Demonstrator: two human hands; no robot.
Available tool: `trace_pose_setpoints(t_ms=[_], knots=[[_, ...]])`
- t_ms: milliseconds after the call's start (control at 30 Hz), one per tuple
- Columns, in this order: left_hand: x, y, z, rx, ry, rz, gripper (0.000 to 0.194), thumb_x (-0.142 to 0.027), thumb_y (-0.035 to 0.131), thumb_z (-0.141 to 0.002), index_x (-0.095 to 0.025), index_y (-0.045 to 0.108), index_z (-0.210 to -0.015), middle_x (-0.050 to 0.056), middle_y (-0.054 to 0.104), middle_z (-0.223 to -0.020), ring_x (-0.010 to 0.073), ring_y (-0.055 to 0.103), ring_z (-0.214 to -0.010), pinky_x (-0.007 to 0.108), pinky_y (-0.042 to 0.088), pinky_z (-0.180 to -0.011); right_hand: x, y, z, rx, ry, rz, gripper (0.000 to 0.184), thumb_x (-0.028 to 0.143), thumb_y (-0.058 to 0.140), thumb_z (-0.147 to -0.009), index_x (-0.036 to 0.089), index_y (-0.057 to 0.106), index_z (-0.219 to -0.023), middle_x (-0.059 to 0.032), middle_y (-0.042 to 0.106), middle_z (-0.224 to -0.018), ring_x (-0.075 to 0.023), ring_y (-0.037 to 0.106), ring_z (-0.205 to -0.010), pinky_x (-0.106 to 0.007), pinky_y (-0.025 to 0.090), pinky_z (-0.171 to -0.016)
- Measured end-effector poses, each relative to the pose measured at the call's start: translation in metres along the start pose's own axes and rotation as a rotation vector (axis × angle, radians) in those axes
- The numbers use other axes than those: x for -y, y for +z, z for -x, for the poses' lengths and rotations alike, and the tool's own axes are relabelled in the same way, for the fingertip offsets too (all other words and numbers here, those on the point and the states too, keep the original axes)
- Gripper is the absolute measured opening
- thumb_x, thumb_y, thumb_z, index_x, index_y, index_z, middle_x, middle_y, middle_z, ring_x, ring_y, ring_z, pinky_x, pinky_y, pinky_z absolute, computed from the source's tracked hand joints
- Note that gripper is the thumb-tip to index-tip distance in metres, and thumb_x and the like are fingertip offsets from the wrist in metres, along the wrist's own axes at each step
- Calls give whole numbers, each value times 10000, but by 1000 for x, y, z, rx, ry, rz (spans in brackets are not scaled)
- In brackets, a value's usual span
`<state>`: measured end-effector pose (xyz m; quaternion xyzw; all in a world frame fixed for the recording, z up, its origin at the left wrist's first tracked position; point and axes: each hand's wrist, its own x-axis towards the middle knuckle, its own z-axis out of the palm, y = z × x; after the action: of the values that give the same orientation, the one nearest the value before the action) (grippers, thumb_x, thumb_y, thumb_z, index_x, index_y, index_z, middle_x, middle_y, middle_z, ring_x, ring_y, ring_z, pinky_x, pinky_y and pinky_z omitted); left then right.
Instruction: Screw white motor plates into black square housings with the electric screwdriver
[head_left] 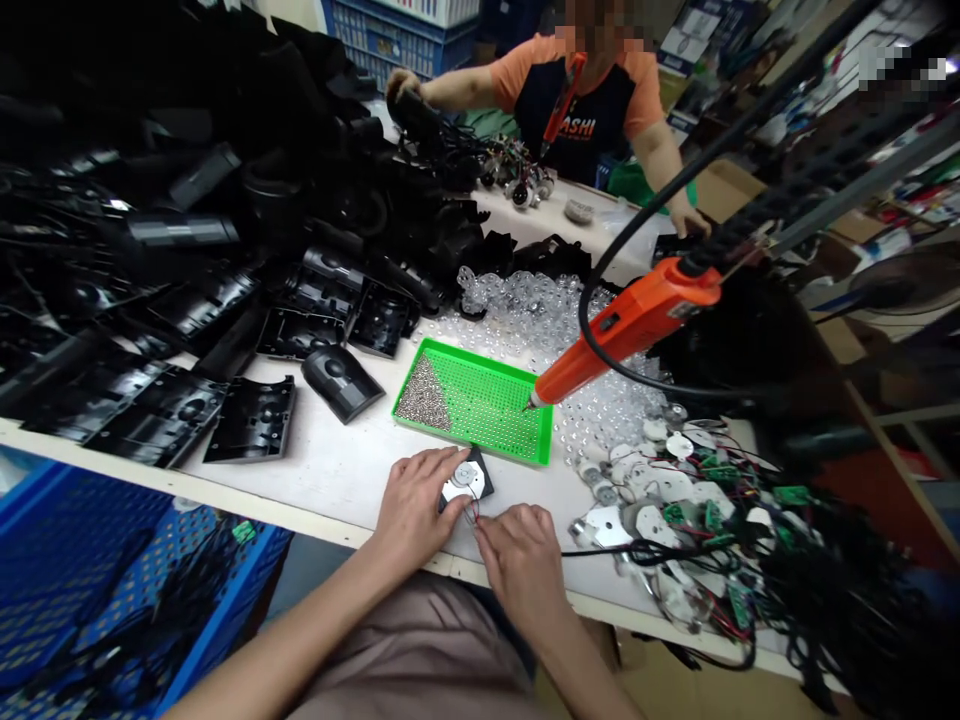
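At far left, a blue crate [219, 612] sits below the near edge of the white worktop [330, 470]. Black plastic shells [253, 420] crowd the left side, some reaching almost to that edge. Between the nearest shells and my left hand [418, 505], the white surface gives me my widest room. That hand holds a black part with a silver plate [466, 474], fingers over its left side and thumb at its near edge; the part lies just on the near side of the green tray [487, 385], which has screws [422, 397] heaped at its left end. My right hand [521, 550] is narrow, fingertips pinched on thin wires [475, 508] at the part. Beyond, "ASHI" is readable on a co-worker's shirt [589, 127]; any letters before it are hidden by a hanging tool. An orange screwdriver [622, 330] hangs tip-down over the tray's right end, limiting my height there. Clear plastic pieces [525, 310] spread behind it, and wired metal parts [660, 485] close off the right.
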<state>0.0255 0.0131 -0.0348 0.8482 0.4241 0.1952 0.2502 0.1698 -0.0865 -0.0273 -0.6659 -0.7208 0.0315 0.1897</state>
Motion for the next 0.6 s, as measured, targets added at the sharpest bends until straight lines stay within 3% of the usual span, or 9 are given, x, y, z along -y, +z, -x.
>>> trace_pose_setpoints(t_ms=[133,233,300,367,433,500,600], knots=[[-5,3,3,-48,-47,-29,508,-224,634,-840,-243,509,-1332,59,631,-1277,261,557,-1149,419,398,-926,9,6,2,-30,9,-32,184,217,516,-928,178,681,-857,-35,646,-706,-198,526,-730,-354,351,-737],[-8,2,3,-61,-52,-31,477,-234,618,-851,-252,522,-1318,61,638,-1270,261,566,-1135,420,403,-919,-6,2,-2,1,31,-107,234,238,486,-948,192,702,-873,-39,690,-731,-193,570,-726,-348,395,-708],[-8,0,2,-60,-50,-28,458,-244,617,-859,-252,529,-1309,68,640,-1272,267,567,-1135,425,405,-909,-24,-3,-10,16,63,-136,253,215,453,-957,184,700,-1008,-70,734,-888,-205,619,-834,-359,448,-767],[-8,0,2,-60,-48,-28,457,-242,621,-860,-246,527,-1307,72,639,-1276,272,566,-1139,431,406,-902,-42,-7,-21,95,26,-171,344,190,462,-937,173,596,-1253,-109,682,-1191,-236,602,-1084,-403,469,-914],[-8,1,2,-68,-43,-29,470,-238,622,-859,-248,516,-1317,73,635,-1284,273,562,-1148,433,406,-904,-54,-8,-33,242,-73,-247,562,186,516,-889,193,399,-1438,-111,521,-1423,-252,481,-1299,-452,428,-1042],[-6,2,2,-74,-32,-31,485,-240,620,-860,-251,504,-1331,75,628,-1295,275,557,-1163,437,403,-918,-60,-7,-46,375,-139,-323,748,191,574,-837,215,244,-1508,-108,406,-1513,-253,392,-1383,-473,385,-1102],[-4,1,2,-44,-17,-35,494,-239,628,-857,-240,500,-1334,80,617,-1313,280,540,-1193,443,390,-947,-58,-8,-61,467,-137,-338,826,170,608,-794,195,206,-1515,-131,381,-1522,-269,362,-1396,-487,342,-1130]])
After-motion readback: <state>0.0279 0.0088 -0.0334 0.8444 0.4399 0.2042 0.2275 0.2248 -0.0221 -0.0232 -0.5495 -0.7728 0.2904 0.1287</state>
